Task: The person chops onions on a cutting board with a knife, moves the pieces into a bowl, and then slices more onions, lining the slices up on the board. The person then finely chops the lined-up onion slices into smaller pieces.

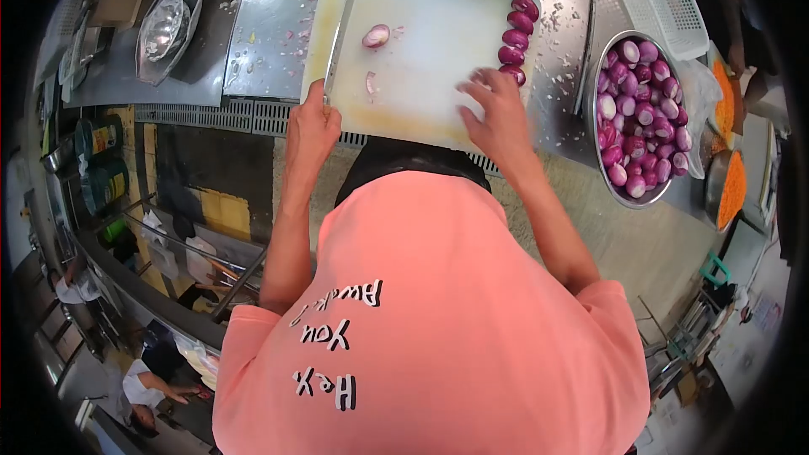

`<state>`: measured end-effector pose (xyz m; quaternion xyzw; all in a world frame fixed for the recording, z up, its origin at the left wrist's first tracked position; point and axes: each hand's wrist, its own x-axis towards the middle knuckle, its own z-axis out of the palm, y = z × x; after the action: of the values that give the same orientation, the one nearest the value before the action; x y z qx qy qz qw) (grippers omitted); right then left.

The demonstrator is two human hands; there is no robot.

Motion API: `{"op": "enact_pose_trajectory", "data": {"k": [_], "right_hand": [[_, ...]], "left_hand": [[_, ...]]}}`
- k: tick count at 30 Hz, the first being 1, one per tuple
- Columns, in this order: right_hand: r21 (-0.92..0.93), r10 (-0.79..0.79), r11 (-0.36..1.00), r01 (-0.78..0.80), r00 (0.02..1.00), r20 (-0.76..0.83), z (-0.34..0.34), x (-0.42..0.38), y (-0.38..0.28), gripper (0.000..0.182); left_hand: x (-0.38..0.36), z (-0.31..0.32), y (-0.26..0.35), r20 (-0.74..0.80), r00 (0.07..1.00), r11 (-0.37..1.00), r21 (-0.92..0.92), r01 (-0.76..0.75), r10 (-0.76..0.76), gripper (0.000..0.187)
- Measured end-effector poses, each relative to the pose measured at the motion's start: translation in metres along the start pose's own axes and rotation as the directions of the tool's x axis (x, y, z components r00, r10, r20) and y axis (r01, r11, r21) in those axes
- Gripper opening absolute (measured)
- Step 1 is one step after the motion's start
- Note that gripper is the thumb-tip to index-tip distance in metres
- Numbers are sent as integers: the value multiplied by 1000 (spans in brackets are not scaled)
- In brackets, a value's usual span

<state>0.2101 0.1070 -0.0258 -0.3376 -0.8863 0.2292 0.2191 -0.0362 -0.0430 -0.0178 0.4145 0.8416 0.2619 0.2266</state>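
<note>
My left hand [313,128] grips the handle of a long knife [341,29], whose blade points away along the left side of the white cutting board [438,17]. Low over the board's right side is my right hand [499,114], fingers apart and slightly blurred, holding nothing. Its fingertips are close to the near end of a row of peeled red onions [516,38] along the right edge. A single cut onion piece [376,35] lies on the board right of the blade, with a small pale sliver [370,82] nearer to me.
A metal bowl of peeled onions [640,118] stands at right, beside a white plastic basket [666,0]. Beyond are bowls of shredded orange food [733,190]. Onion scraps litter the steel counter [270,25]. A plastic-lined container [166,29] sits at left. Another person [152,388] is at lower left.
</note>
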Motion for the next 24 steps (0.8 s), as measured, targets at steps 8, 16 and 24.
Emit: {"op": "enact_pose_trajectory", "data": {"k": [8,16,24], "right_hand": [[107,-74,993,55,979,190,95,114,-30,32],[218,191,950,-222,969,156,66,62,-10,25],[304,132,946,-115,991,-35,63,30,3,18]], "left_hand": [[6,-2,1,21,999,999,23,39,-39,38],[8,-5,-14,-24,1000,1000,17,2,-2,35],[-12,-18,34,122,992,988,-146,47,-29,32]]}}
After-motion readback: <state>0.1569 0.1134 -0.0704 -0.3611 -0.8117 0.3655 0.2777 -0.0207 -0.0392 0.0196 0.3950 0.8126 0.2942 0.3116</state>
